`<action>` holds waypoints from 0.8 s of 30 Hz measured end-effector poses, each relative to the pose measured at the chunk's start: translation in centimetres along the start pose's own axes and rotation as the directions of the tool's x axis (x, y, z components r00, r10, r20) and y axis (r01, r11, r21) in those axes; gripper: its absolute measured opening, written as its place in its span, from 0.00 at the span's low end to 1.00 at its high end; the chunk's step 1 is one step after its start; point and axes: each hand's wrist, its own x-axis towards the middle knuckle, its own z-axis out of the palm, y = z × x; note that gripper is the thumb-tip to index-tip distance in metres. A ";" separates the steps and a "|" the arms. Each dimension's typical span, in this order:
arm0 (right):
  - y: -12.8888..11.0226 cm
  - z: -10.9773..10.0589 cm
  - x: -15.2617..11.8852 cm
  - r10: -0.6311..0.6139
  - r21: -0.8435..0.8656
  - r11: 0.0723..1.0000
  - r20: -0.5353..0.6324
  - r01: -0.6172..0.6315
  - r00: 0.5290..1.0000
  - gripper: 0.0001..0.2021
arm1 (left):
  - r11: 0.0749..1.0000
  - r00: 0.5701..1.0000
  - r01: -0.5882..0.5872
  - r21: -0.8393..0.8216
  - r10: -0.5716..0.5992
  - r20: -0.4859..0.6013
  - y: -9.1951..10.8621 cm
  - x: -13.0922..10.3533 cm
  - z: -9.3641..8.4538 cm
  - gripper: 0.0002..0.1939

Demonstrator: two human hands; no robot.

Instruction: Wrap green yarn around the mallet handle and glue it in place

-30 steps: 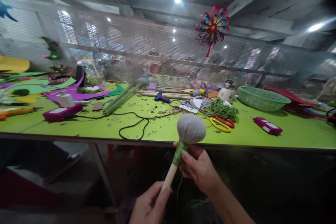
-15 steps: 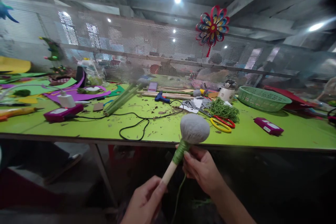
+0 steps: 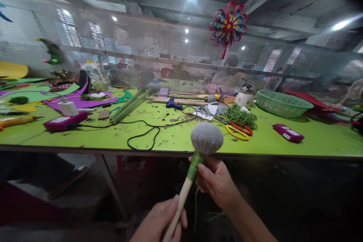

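Observation:
A wooden stick with a round head of grey cloth is held up in front of the table's edge. Green yarn is wound round its neck, just below the head. My left hand is closed round the bare lower part of the stick. At the wound neck, my right hand pinches the yarn wrap between thumb and fingers. A loose strand of the yarn hangs down below my right hand.
On the green table lie scissors, a heap of green yarn, a blue glue gun with a black cord, green stems and purple power strips. A green basket stands at the right.
The stick has turned more upright and its grey head has shifted slightly left. My left hand's fingers now wrap further round the stick. My right hand stays at the neck.

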 end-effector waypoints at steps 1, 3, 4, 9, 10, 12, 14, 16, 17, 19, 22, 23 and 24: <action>0.1 0.0 0.1 0.003 -0.011 1.000 -0.031 -0.004 1.000 0.13 | 0.996 0.994 -0.043 0.074 0.050 -0.101 -0.2 0.3 0.1 0.24; 0.4 0.0 0.4 -0.006 -0.038 0.999 -0.073 0.003 0.997 0.13 | 0.955 0.913 -0.163 0.247 0.241 -0.330 -0.5 0.7 0.3 0.20; 0.5 -0.1 0.5 -0.016 -0.051 0.999 -0.075 0.013 0.997 0.13 | 0.924 0.850 -0.216 0.316 0.337 -0.404 -0.7 0.7 0.4 0.19; 0.8 -0.2 0.5 -0.005 -0.034 0.999 0.016 0.006 1.000 0.15 | 0.988 0.952 -0.125 0.090 0.145 -0.269 -0.6 0.1 0.6 0.26; 0.8 -0.1 0.3 0.003 -0.009 1.000 0.023 -0.003 1.000 0.15 | 0.999 0.983 -0.053 0.003 0.053 -0.176 -0.3 -0.1 0.5 0.27; 0.7 0.1 0.0 0.008 0.051 0.999 0.025 -0.009 1.000 0.15 | 0.989 0.998 0.054 -0.137 -0.055 -0.001 0.2 -0.3 0.2 0.27; 0.6 0.4 -0.2 0.002 0.098 0.995 0.034 -0.005 0.999 0.14 | 0.969 0.988 0.095 -0.228 -0.063 0.142 0.6 -0.3 -0.2 0.25; 0.5 0.6 -0.3 -0.006 0.118 0.993 0.055 0.000 0.998 0.13 | 0.961 0.971 0.096 -0.259 -0.034 0.237 0.6 0.0 -0.5 0.25; 0.5 0.6 -0.3 -0.008 0.117 0.993 0.064 0.000 0.998 0.13 | 0.965 0.966 0.087 -0.249 -0.021 0.258 0.4 0.2 -0.5 0.25; 0.6 0.6 -0.2 -0.006 0.110 0.994 0.064 -0.001 0.998 0.12 | 0.982 0.975 0.064 -0.175 -0.024 0.221 0.0 0.5 -0.5 0.28; 0.8 0.3 0.0 0.004 0.098 0.995 0.029 -0.007 1.000 0.10 | 0.998 0.997 -0.033 0.050 0.036 -0.062 -0.6 0.8 0.0 0.30; 0.9 0.2 0.1 0.008 0.093 0.996 0.018 -0.010 1.000 0.10 | 0.987 0.978 -0.094 0.131 0.116 -0.175 -0.6 0.8 0.3 0.29; 0.9 0.2 0.2 0.012 0.089 0.996 0.013 -0.013 1.000 0.11 | 0.970 0.946 -0.149 0.194 0.197 -0.258 -0.7 0.7 0.5 0.27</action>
